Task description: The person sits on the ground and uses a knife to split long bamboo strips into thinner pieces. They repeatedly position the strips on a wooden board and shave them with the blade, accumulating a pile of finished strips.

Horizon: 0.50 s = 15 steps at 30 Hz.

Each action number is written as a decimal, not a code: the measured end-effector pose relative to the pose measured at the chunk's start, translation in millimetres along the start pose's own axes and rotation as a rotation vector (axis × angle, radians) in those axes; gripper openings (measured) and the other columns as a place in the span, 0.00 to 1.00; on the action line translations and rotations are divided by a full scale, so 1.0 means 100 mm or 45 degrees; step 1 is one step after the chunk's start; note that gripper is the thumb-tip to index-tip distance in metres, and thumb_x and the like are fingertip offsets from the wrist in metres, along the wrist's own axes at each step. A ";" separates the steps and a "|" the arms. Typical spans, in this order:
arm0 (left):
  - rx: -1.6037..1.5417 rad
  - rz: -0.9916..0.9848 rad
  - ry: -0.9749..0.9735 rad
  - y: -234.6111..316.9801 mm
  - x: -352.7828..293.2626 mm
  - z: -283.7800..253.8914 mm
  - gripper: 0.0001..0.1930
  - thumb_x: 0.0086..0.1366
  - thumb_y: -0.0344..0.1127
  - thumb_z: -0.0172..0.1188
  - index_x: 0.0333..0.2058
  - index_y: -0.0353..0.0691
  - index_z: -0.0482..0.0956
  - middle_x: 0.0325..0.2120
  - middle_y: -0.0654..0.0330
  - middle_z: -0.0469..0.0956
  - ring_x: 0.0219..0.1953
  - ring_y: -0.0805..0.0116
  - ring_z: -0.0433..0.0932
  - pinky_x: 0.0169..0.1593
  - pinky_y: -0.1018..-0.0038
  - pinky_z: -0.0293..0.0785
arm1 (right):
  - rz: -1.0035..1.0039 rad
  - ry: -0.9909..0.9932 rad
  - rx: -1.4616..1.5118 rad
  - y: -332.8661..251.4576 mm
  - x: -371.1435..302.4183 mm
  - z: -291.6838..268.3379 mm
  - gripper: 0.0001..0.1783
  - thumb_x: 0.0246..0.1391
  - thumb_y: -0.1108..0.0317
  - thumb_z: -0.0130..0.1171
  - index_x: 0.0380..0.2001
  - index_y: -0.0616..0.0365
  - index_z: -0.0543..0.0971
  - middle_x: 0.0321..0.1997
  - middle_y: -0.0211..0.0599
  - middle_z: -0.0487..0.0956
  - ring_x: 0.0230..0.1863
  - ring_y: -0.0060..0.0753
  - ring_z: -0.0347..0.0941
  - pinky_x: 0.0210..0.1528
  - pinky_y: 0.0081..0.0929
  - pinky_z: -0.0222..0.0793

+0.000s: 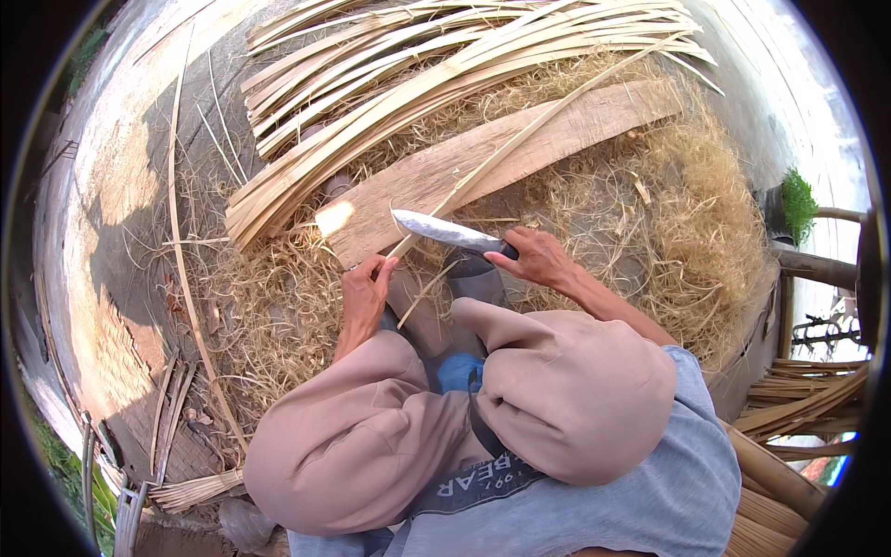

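Note:
My right hand (538,258) is wrapped round the dark handle of a knife (441,229), whose broad, shiny blade points left. The blade crosses a long, narrow bamboo strip (520,137) close to its near end. That end is pinched in the fingers of my left hand (366,292). From there the strip runs away to the upper right, over a wide wooden plank (594,125) lying slantwise on the ground. A short pale sliver (425,295) shows below the knife, between my legs.
A large bundle of split bamboo strips (371,116) lies beyond the plank. Curly shavings (687,204) cover the ground on both sides. One long strip (186,288) stretches along the left. At the right are bamboo poles (817,267) and more stacked strips (807,404).

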State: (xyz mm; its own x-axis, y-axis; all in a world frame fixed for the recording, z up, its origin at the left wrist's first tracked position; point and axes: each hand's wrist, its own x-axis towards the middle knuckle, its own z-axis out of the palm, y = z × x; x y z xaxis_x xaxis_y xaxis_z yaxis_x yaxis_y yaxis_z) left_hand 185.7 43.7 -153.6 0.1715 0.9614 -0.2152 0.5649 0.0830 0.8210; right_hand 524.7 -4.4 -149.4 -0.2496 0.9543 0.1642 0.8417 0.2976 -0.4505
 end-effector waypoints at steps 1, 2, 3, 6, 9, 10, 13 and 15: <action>0.000 -0.027 0.042 -0.03 -0.14 -0.14 0.11 0.71 0.39 0.65 0.34 0.36 0.86 0.18 0.64 0.78 0.22 0.78 0.75 0.29 0.77 0.71 | 0.266 -0.146 -0.074 0.37 0.05 -0.09 0.36 0.64 0.38 0.59 0.16 0.61 0.74 0.14 0.39 0.75 0.18 0.32 0.71 0.20 0.39 0.69; -0.014 -0.063 0.057 -0.13 -0.28 -0.27 0.11 0.71 0.39 0.65 0.34 0.37 0.86 0.19 0.64 0.79 0.23 0.78 0.75 0.29 0.78 0.71 | 0.738 0.014 0.035 0.79 0.08 -0.33 0.37 0.64 0.36 0.56 0.16 0.60 0.75 0.14 0.38 0.75 0.19 0.30 0.72 0.20 0.37 0.69; -0.023 -0.072 0.088 -0.18 -0.32 -0.38 0.11 0.71 0.39 0.64 0.34 0.37 0.86 0.19 0.65 0.79 0.23 0.79 0.75 0.30 0.78 0.71 | 1.195 0.206 0.144 1.17 0.18 -0.58 0.38 0.65 0.34 0.54 0.16 0.59 0.75 0.15 0.36 0.75 0.20 0.28 0.73 0.20 0.35 0.69; -0.132 -0.214 0.074 -0.33 -0.39 -0.52 0.11 0.71 0.38 0.65 0.33 0.37 0.85 0.20 0.66 0.79 0.25 0.81 0.75 0.30 0.80 0.71 | 1.332 0.520 0.205 1.57 0.10 -0.92 0.41 0.65 0.32 0.51 0.15 0.61 0.74 0.14 0.41 0.74 0.21 0.33 0.74 0.23 0.39 0.66; -0.495 -0.403 -0.313 -0.45 -0.23 -0.63 0.13 0.73 0.40 0.63 0.34 0.35 0.82 0.21 0.66 0.77 0.23 0.80 0.72 0.28 0.81 0.68 | 0.982 0.225 0.105 1.11 0.25 -0.57 0.39 0.65 0.35 0.55 0.16 0.64 0.74 0.14 0.45 0.72 0.20 0.40 0.72 0.26 0.43 0.66; -0.702 -0.454 -0.485 -0.46 -0.04 -0.59 0.14 0.73 0.41 0.63 0.34 0.35 0.81 0.21 0.66 0.76 0.22 0.79 0.71 0.27 0.81 0.67 | 1.008 0.276 0.144 0.96 0.22 -0.47 0.38 0.65 0.36 0.56 0.17 0.64 0.74 0.14 0.45 0.72 0.20 0.40 0.72 0.26 0.43 0.66; -0.924 -0.649 -0.639 -0.27 0.03 -0.46 0.14 0.76 0.42 0.59 0.37 0.36 0.76 0.20 0.70 0.69 0.21 0.81 0.65 0.27 0.82 0.63 | 1.059 0.339 0.277 0.69 0.22 -0.18 0.36 0.64 0.39 0.59 0.19 0.63 0.74 0.14 0.45 0.71 0.19 0.39 0.71 0.25 0.41 0.65; -0.987 -0.688 -0.659 -0.27 0.01 -0.34 0.14 0.76 0.43 0.58 0.37 0.37 0.75 0.19 0.71 0.66 0.20 0.82 0.62 0.26 0.82 0.60 | 1.160 0.319 0.332 0.59 0.19 -0.11 0.35 0.63 0.39 0.61 0.20 0.63 0.74 0.14 0.45 0.70 0.19 0.38 0.70 0.24 0.39 0.64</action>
State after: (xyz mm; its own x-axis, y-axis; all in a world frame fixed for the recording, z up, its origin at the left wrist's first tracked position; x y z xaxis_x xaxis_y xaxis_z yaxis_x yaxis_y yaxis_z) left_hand 143.0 51.5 -157.8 0.4763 0.5347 -0.6980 0.0338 0.7821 0.6223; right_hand 574.5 30.9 -163.1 0.5778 0.7973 -0.1743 0.5222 -0.5253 -0.6718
